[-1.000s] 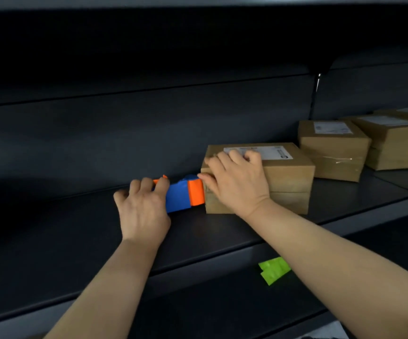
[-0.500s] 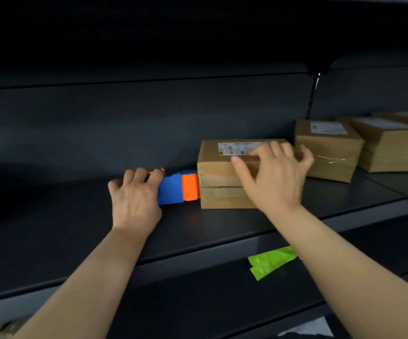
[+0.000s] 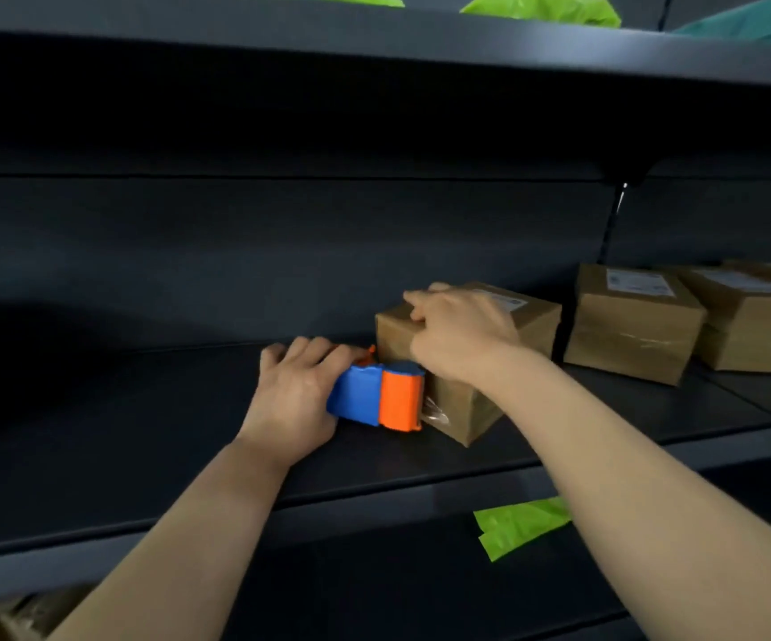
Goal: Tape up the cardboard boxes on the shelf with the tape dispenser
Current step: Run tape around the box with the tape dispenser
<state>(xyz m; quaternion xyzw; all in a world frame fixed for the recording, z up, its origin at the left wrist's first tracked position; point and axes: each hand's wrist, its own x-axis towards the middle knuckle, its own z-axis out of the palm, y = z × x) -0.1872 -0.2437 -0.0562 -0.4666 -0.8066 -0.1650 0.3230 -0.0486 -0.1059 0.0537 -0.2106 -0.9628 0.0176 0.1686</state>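
Note:
A brown cardboard box (image 3: 462, 409) sits on the dark shelf (image 3: 143, 432), turned with one corner toward me. My right hand (image 3: 460, 333) lies over its top, fingers curled over the far left edge. My left hand (image 3: 293, 393) grips the blue and orange tape dispenser (image 3: 381, 395), whose orange end touches the box's left side. A bit of clear tape (image 3: 434, 411) shows between the dispenser and the box.
Two more cardboard boxes (image 3: 633, 321) (image 3: 753, 321) stand to the right on the same shelf. Green bags (image 3: 540, 9) lie on the shelf above, and a green bag (image 3: 520, 525) lies on the shelf below. The shelf's back wall is close behind the box.
The box has been turned corner-forward. My right hand slid back to its left top edge. My left hand brought the dispenser forward along the box's left side.

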